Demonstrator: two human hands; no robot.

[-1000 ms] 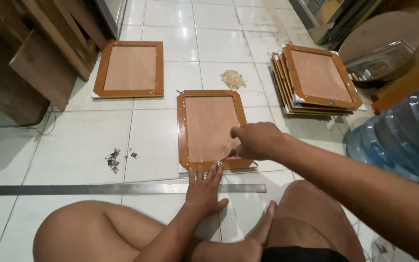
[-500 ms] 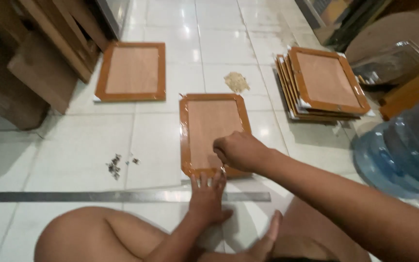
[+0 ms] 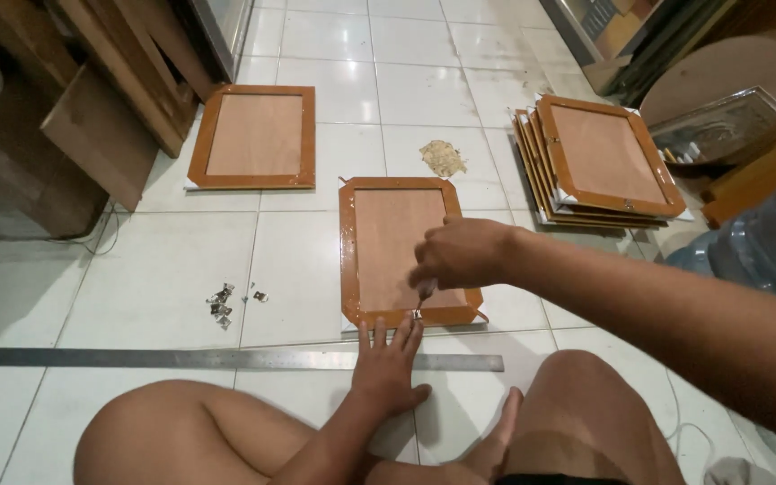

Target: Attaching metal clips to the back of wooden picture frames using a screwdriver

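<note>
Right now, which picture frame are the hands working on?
The middle frame, straight ahead. Both hands touch its near edge; the lone frame far left and the stack at right lie untouched.

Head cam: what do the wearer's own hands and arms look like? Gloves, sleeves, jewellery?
Both are bare. The left hand and right hand show no gloves, rings or bracelets that I can make out. Neither forearm has a sleeve or a watch as far as the frame reaches. No markings are visible.

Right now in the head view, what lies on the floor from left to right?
Wooden boards → lone picture frame → small metal clips → middle frame under the right hand → stack of frames → blue water jug.
</note>
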